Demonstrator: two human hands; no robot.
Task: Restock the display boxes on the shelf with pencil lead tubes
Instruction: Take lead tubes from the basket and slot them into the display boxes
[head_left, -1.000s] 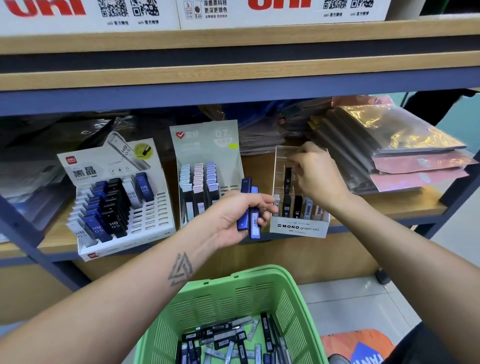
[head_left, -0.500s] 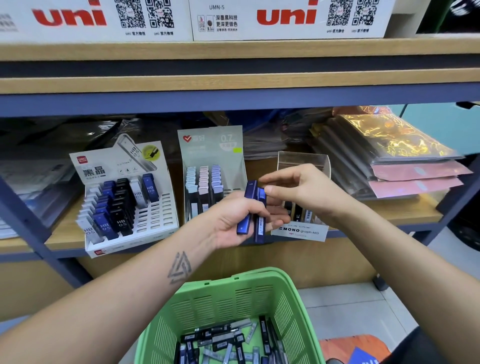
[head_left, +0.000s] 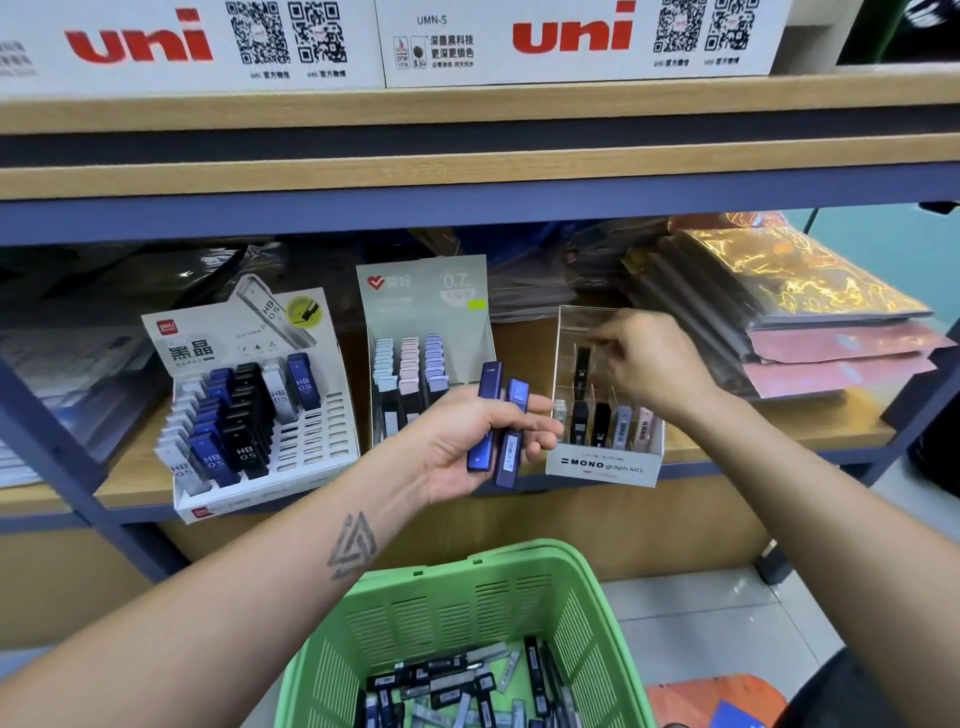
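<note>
Two blue pencil lead tubes (head_left: 497, 423) are gripped in the left hand (head_left: 470, 441), held upright just in front of the shelf (head_left: 779, 441) between the middle display box and the clear one. To their left, the white display box (head_left: 260, 410) is seen partly filled with blue, black and pale tubes, several front slots standing empty. Next to it, the grey-green display box (head_left: 426, 332) holds three rows of pastel-capped tubes. Further right, the right hand (head_left: 649, 366) is reached into the back of the clear MONO display box (head_left: 605, 415), its fingers curled over a compartment. A dark tube (head_left: 582, 366) stands just beside the fingertips, but whether it is pinched cannot be told.

For the step to be done well, each tube should be lowered upright and label-forward into a single compartment, matched to its neighbours, and the thin dividers should not be pushed aside.

Below, the supply in the green basket (head_left: 467, 587) is cut off by the lower edge. Dark wrapped goods behind the boxes cannot be identified, and the stacked glossy packets (head_left: 831, 332) at far right are obscured by glare.
</note>
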